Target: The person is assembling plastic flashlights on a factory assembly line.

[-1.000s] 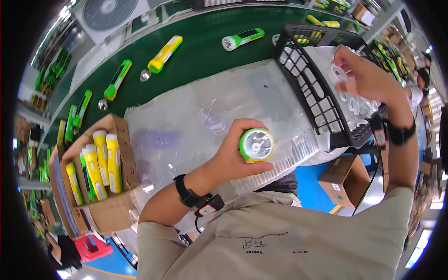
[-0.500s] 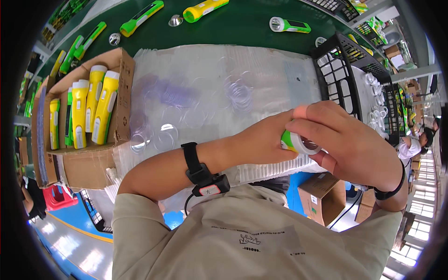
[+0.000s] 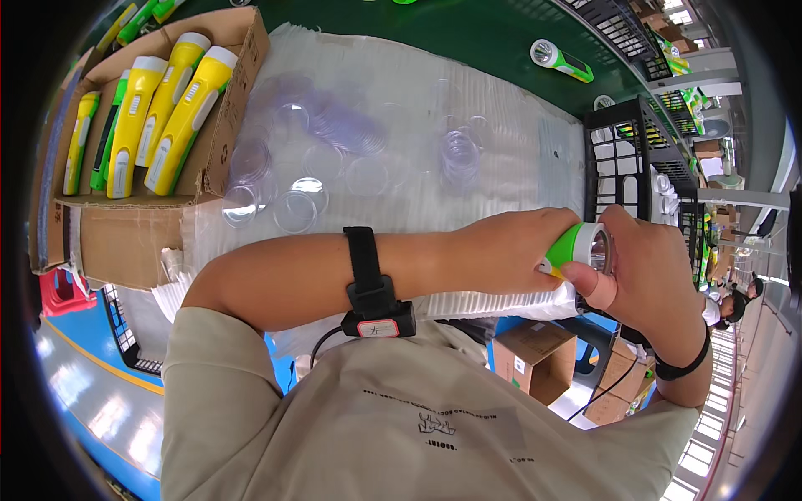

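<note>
Together, both hands meet on one flashlight [image 3: 567,244], which sits between them above the near right edge of the pale work surface [image 3: 522,125]. The left hand [image 3: 516,249] is wrapped around its green body, the wrist nearly straight and the forearm lying level across from the left, with a black strap [image 3: 362,255] around it. The right hand [image 3: 656,271] comes up from the lower right, elbow bent and wrist cocked, its thumb and a finger pinching around the white rim at the lens end, which faces right. Just beyond the hands stands a black lattice crate [image 3: 616,139] with white rings [image 3: 664,199] inside. Clear discs [image 3: 355,132] lie spread over the work surface, some overlapping in rows. On the left, a cardboard box [image 3: 125,242] holds several upright yellow-and-green flashlights [image 3: 134,125]. Behind, another green flashlight [image 3: 568,64] rests on the dark green bench [image 3: 468,25].
</note>
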A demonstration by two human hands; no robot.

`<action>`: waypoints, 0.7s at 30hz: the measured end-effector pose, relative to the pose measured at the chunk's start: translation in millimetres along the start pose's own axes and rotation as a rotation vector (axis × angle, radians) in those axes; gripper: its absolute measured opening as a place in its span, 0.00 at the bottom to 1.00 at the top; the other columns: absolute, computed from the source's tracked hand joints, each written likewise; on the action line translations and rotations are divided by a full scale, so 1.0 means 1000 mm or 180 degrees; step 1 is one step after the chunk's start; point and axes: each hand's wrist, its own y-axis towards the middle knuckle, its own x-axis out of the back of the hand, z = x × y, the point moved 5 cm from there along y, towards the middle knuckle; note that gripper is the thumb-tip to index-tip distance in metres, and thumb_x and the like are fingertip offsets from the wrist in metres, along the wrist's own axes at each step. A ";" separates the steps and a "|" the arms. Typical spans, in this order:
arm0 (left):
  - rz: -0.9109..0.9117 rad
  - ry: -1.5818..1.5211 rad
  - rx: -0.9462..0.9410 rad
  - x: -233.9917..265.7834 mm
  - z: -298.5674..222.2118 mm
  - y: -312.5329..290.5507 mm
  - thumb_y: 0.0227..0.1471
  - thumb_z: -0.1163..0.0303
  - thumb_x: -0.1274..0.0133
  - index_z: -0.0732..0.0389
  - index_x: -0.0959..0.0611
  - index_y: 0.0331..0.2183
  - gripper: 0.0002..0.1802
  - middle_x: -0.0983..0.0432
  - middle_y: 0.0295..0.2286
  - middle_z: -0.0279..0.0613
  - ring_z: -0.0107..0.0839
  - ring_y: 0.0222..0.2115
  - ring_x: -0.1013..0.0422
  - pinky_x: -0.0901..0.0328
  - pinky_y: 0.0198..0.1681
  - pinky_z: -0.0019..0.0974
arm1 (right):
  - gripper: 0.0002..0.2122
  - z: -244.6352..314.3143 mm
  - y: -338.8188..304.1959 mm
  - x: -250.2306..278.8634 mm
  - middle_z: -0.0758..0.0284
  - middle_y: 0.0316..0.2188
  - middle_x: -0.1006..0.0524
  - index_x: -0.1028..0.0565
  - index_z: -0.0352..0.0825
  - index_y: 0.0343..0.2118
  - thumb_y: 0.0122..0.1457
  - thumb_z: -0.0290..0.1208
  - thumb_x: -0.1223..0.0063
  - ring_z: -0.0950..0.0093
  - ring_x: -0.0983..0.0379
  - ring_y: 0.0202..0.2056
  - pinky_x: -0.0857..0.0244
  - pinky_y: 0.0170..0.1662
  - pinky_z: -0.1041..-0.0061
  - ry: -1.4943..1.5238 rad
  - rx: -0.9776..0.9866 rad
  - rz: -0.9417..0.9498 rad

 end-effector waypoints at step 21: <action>0.0550 0.0116 0.0322 0.025 -0.054 -0.002 0.40 0.63 0.41 0.66 0.27 0.39 0.25 0.25 0.32 0.53 0.50 0.35 0.28 0.33 0.37 0.43 | 0.33 -0.003 -0.011 0.016 0.59 0.24 0.27 0.30 0.32 0.38 0.50 0.66 0.58 0.60 0.28 0.22 0.34 0.24 0.70 -0.0229 0.2637 -0.2674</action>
